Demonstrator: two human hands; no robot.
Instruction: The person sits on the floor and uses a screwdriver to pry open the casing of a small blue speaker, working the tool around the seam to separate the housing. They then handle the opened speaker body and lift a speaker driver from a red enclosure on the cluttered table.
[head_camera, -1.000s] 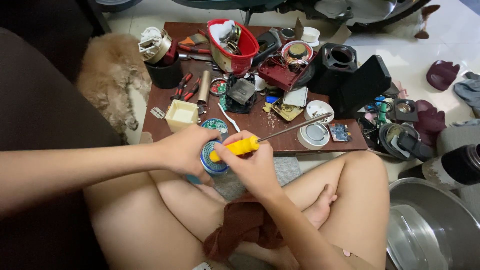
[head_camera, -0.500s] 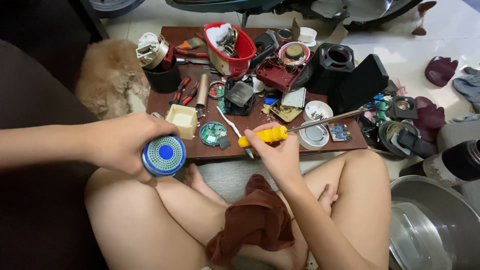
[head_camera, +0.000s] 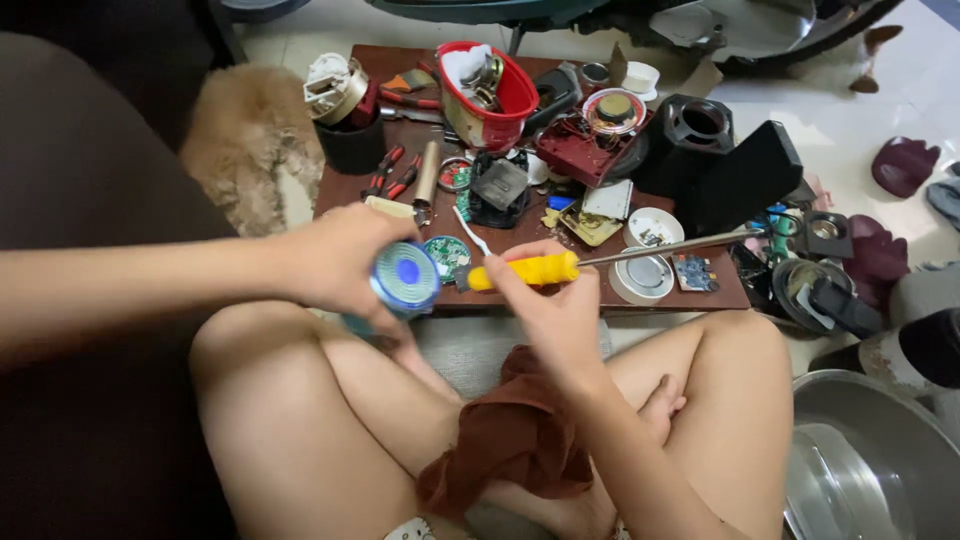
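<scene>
Low brown bench (head_camera: 690, 298) before my crossed legs, crowded with parts, pliers and a red tub (head_camera: 487, 95). My left hand (head_camera: 335, 262) has its fingers wrapped around a small round speaker (head_camera: 405, 278), blue-faced with a pale rim, raised just above the bench's near edge. My right hand (head_camera: 555, 300) has fingers closed on a yellow-handled screwdriver (head_camera: 525, 271), shaft pointing right (away from the speaker). Judged step: between operations; next, the tip must turn toward the speaker.

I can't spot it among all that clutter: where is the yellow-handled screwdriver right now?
In the head view, the yellow-handled screwdriver is in the right hand, lying level over the near edge of the low brown table, its shaft pointing right, beside the round blue part in the left hand.
</scene>
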